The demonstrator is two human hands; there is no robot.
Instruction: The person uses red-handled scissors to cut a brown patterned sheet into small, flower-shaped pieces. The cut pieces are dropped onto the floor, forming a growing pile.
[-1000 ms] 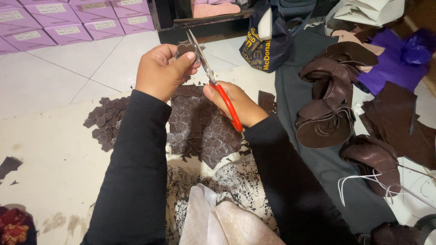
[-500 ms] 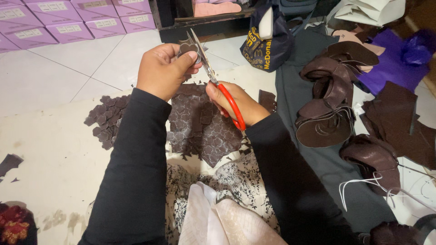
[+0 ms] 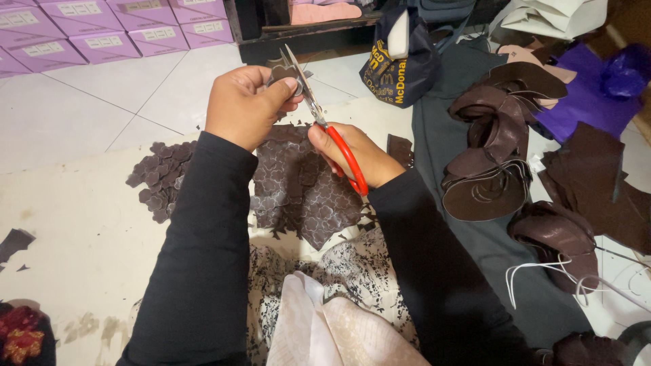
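Two hands work above a brown patterned leather sheet point(image 3: 298, 190): the left hand point(image 3: 245, 105) pinches one small brown leather piece point(image 3: 285, 73), and the right hand point(image 3: 352, 152) grips one pair of red-handled scissors point(image 3: 325, 129). One pile of cut brown pieces point(image 3: 159, 177) lies left of the sheet, dark leather shoe uppers point(image 3: 491, 159) right.

Very little has moved in this last second. The right hand point(image 3: 356, 157) has slid a touch to the right and lower, taking the red-handled scissors point(image 3: 324, 127) with it, so the handles now sit slightly farther from the left hand point(image 3: 245, 105). The blades have closed further into the small brown leather piece point(image 3: 286, 74) pinched in the left hand's fingertips. That piece has been turned a little between the fingers, showing more of its rounded edge above the thumb.
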